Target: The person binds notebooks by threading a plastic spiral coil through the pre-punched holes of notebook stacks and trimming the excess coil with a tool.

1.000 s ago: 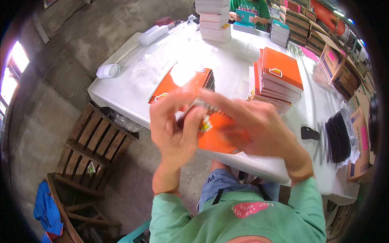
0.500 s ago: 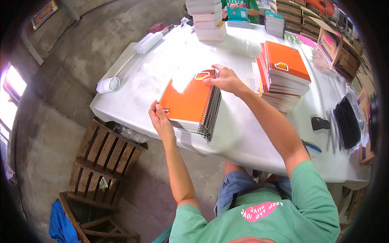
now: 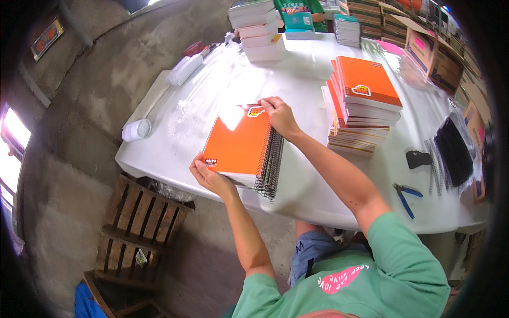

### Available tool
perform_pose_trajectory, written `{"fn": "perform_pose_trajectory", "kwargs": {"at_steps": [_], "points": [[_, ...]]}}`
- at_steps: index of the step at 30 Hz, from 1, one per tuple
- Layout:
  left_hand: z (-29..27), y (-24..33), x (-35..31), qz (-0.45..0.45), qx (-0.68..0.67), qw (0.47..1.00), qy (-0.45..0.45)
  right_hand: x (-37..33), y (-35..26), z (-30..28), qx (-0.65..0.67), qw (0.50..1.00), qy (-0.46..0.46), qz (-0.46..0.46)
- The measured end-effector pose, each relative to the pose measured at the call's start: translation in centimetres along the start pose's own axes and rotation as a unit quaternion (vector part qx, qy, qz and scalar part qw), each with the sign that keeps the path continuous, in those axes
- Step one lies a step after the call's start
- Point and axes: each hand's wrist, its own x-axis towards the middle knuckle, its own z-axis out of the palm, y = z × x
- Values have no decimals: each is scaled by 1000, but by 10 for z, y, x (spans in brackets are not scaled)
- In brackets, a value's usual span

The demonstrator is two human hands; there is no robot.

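A stack of orange-covered spiral notebooks [image 3: 238, 146] lies on the white-covered table in front of me, black coils along its right side. My left hand [image 3: 211, 177] grips the near left corner of the top notebook, thumb on the cover and fingers at the edge. At the far right corner, my right hand [image 3: 280, 116] has its fingers bent together over the notebook's edge, beside the coil. How far the top notebook is raised off those below, I cannot tell.
To the right stands a tall pile of orange-covered books [image 3: 368, 85]. Blue-handled pliers [image 3: 407, 199], a black object [image 3: 419, 159] and black spiral coils [image 3: 453, 153] lie nearer the right edge. White book stacks [image 3: 257, 32] and a co-worker's teal book [image 3: 298, 21] are at the back.
My right hand's fingers, spread over the far right corner before, are now drawn together on it. My left hand stays at the near left corner. The whole view has shifted slightly.
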Motion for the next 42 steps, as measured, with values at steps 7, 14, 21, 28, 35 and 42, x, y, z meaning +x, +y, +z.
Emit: {"fn": "perform_pose_trajectory", "kwargs": {"at_steps": [7,14,21,28,35,42], "points": [[-34,5,8,80,134,981,114,-17,-65,-50,-247,934,8,-258],[-13,94,-50,276,-6,945,178,27,-46,-334,-498,839,215,48],[46,103,-149,323,-59,933,-146,-5,-50,-377,-143,951,29,272],[99,77,-246,-324,-241,853,-331,-114,-74,-291,83,961,262,-41],[75,41,-203,-210,-215,878,-373,-210,-79,-293,281,954,104,30],[26,-4,-204,-192,-13,852,-486,-244,-2,-270,90,988,-9,125]]}}
